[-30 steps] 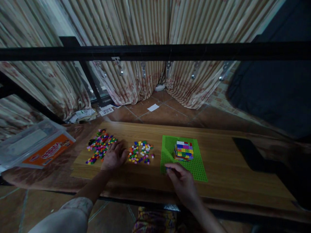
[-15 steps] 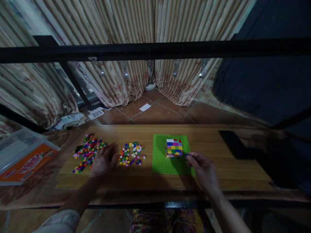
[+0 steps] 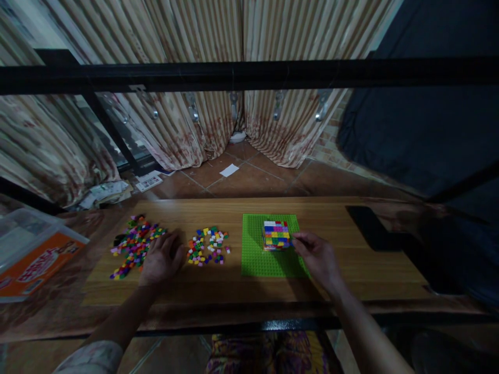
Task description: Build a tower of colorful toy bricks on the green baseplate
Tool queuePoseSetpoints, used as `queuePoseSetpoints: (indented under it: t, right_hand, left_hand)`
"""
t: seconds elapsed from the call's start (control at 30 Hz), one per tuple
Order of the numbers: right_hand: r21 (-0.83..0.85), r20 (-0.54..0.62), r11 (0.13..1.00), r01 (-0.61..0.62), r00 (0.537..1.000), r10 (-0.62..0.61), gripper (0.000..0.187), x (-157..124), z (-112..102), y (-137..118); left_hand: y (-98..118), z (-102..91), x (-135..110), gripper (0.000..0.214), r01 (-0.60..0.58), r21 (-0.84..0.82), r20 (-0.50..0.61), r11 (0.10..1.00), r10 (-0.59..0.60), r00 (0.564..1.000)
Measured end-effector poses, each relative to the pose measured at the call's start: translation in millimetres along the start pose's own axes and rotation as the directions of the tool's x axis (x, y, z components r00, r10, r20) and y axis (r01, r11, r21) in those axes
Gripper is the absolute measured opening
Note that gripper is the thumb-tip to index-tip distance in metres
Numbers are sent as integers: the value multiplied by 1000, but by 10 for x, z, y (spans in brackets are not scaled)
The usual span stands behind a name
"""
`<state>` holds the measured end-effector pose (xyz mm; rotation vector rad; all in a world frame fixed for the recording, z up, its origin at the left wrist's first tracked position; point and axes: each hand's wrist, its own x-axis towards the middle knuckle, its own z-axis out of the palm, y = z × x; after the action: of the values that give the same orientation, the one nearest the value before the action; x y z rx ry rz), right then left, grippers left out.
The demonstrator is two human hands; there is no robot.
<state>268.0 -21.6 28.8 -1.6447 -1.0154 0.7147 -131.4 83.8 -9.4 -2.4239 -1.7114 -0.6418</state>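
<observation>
A green baseplate point(image 3: 257, 257) lies on the wooden table point(image 3: 351, 270), and a small block of stacked coloured bricks point(image 3: 276, 235) stands on it. My right hand point(image 3: 317, 254) is at the block's right side, fingers pinched together at its edge; what they hold is too small to make out. My left hand point(image 3: 161, 257) rests flat on the table with fingers spread, between a large pile of loose coloured bricks point(image 3: 134, 244) and a smaller pile point(image 3: 206, 248).
A clear plastic box with an orange label point(image 3: 31, 259) sits at the left. A dark flat object point(image 3: 368, 231) lies on the table's right side. A black metal bar point(image 3: 249, 75) crosses in front of striped curtains point(image 3: 175, 119). Papers lie on the tiled floor.
My right hand has moved from the baseplate's near left corner up to the right side of the brick block. My left hand has stayed in place. The view has shifted slightly.
</observation>
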Motion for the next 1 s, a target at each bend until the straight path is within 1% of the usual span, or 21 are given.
queuePoseSetpoints:
  t: [0.1,0.23,0.37,0.47,0.57,0.67,0.8,1.0]
  right_hand:
    - [-65,33,998,4,999,-2,27,64,-25,-77]
    - [-104,111,995,9,994,3,26,120,-38,-159]
    - [-110,128,994,9,992,6,26,160,-25,-162]
    - [-67,125,998,-21,992,29,31,177,-5,-139]
    - [24,119,996,-88,989,85,36,182,12,-121]
    - [102,145,982,-162,979,146,40,182,19,-117]
    - [140,188,964,-225,962,197,42,187,13,-137]
    - [168,230,944,-284,942,242,43,197,18,-168]
  left_hand:
    - [-4,9,-1,43,4,-12,-9,1000,-5,1000]
    - [5,4,-2,42,4,-10,-13,1000,-4,1000]
    - [25,-13,-2,42,5,-11,-16,1000,-5,1000]
    - [30,-13,-1,42,4,-11,-9,1000,-4,1000]
    - [20,-2,-2,40,6,-15,-7,1000,-6,1000]
    - [8,9,-5,39,11,-23,-11,1000,-11,1000]
    - [7,12,-11,43,15,-22,-2,1000,-15,1000]
    - [11,6,-11,43,12,-15,0,1000,-12,1000]
